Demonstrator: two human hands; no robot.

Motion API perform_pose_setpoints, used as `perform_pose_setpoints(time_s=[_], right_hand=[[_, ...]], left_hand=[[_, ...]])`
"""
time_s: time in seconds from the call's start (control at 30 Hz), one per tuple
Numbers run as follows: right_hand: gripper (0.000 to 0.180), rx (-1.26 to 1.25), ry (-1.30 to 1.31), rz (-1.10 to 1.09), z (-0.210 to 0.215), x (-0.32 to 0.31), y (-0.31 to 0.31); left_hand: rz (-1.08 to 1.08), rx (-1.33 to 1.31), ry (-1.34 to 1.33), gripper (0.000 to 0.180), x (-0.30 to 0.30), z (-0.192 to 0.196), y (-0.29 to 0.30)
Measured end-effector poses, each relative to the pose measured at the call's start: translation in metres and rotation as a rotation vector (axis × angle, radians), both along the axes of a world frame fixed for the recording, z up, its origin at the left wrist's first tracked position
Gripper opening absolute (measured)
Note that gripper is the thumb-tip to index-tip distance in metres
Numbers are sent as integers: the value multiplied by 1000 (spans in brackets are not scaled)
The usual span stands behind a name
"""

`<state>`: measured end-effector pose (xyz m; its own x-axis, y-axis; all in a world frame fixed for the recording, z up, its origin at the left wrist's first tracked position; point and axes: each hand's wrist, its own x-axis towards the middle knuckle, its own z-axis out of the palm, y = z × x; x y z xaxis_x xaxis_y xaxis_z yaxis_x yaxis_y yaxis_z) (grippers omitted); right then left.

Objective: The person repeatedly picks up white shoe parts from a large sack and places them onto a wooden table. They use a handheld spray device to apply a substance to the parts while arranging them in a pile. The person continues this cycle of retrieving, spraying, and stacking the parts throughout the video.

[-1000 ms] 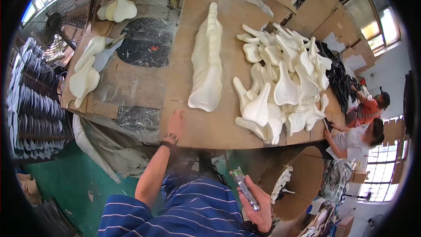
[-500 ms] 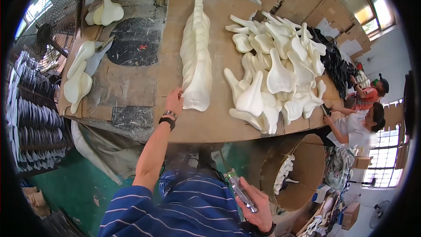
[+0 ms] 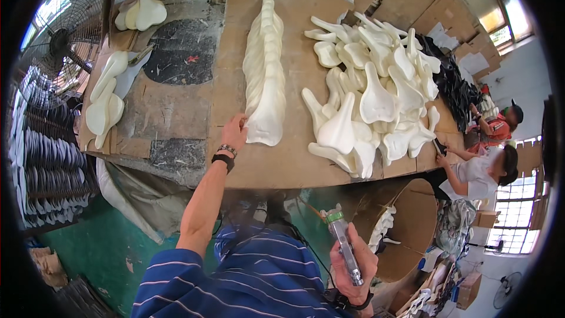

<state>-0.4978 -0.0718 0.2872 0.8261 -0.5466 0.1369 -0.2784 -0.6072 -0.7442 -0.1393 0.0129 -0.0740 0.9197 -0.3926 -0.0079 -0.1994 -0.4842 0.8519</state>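
Note:
Cream foam bicycle saddle pads stand closely nested in a long row [image 3: 265,76] on the cardboard-covered table. At the row's near end, my left hand [image 3: 234,134] has its fingers curled against the left edge of the closest saddle pad [image 3: 265,126]. A silver hand tool with a green collar [image 3: 344,247] is gripped in my right hand [image 3: 359,262], in front of my body and below the table edge. Its nozzle-like tip points up and away from me, and a thin hose or cord seems to run near it. Its exact kind is unclear.
A large heap of loose saddle pads [image 3: 376,94] covers the table's right side. More pads [image 3: 106,109] lie at the left edge, near a fan [image 3: 62,41]. A round cardboard bin [image 3: 412,229] stands at lower right. Two people [image 3: 482,171] work beyond the heap.
My right hand has lifted the tool up and slightly right, tilting it more upright. My left hand stays at the near end of the row.

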Motion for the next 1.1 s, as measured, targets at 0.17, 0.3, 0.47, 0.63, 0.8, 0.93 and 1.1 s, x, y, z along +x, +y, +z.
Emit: perform_pose_setpoints(time_s=[0.17,0.3,0.47,0.63,0.8,0.93,1.1], right_hand=[[56,72,3,55,4,-3,-3],[55,145,60,36,2,-7,-1],[54,171,262,31,8,-17,2],[55,146,272,113,5,-13,4],[56,143,283,96,6,-1,2],[57,220,252,29,2,7,2],[57,169,226,81,-8,10,-2]], left_hand=[[-21,-35,-25,42,4,-15,5],[-59,4,22,42,3,-8,1],[-67,59,0,42,4,-7,1],[-63,50,31,41,6,-7,-2],[-61,58,48,40,6,-4,-1],[-62,46,59,38,6,0,3],[-115,27,49,40,-15,23,24]])
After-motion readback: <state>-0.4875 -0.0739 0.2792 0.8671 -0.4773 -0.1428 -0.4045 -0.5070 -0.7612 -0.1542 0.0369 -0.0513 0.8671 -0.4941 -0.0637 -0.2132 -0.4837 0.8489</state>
